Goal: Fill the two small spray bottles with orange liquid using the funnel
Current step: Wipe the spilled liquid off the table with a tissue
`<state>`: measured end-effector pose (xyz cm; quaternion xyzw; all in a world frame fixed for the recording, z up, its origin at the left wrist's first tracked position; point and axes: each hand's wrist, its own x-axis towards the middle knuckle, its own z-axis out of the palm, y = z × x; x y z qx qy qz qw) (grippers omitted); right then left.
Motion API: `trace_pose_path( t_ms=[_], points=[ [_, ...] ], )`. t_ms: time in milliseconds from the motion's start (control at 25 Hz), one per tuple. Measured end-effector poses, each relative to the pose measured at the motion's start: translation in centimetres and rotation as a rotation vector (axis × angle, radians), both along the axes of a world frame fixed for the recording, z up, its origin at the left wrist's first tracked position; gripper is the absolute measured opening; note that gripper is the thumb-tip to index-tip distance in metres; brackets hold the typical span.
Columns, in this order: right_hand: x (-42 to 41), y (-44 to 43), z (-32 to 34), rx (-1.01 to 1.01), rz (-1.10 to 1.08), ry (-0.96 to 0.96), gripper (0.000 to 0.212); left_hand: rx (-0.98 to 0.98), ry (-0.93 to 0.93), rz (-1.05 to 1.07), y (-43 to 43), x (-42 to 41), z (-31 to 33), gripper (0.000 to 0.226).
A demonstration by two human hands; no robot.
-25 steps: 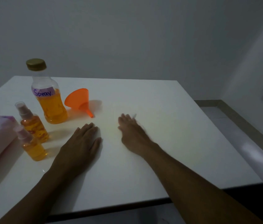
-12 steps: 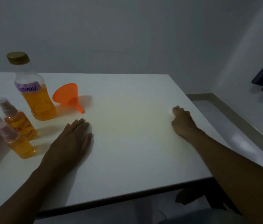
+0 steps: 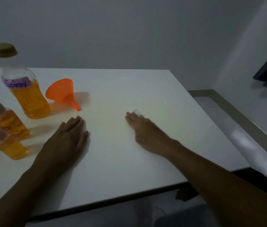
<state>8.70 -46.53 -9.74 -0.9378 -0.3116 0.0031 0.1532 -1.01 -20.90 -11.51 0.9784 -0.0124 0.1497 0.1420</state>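
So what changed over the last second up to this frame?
The right hand swung out to the table's right edge, then came back toward the middle, where it is now motion-blurred with its fingers extended. Nothing was picked up or let go. The left hand stayed flat on the table. The funnel, the large bottle, the farther spray bottle and the nearer spray bottle are unmoved.

Orange funnel (image 3: 60,92) on its side, gold-capped Spray bottle (image 3: 27,95) upright beside it, half full, far spray bottle (image 3: 8,122) and near spray bottle (image 3: 10,145) upright, orange-filled, capped.
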Motion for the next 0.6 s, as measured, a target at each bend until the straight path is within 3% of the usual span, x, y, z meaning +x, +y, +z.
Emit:
trace_pose_path(
  t_ms=[160,280,400,600],
  points=[
    [4.1,-10.6,1.5,-0.028,-0.525,0.081,0.071,0.017,0.003,0.012,0.2,0.2,-0.2,0.068],
    [6.6,-9.7,1.6,-0.029,-0.778,0.049,0.060,0.042,-0.006,0.012,0.1,0.2,-0.2,0.068],
    [8.1,-2.5,1.0,0.022,-0.658,0.003,0.054,0.047,0.004,0.019,0.2,0.2,-0.2,0.064],
    [2.9,7.7,0.4,0.015,-0.042,0.064,0.073,0.019,0.010,0.013,0.3,0.1,0.1,0.064]
  ],
)
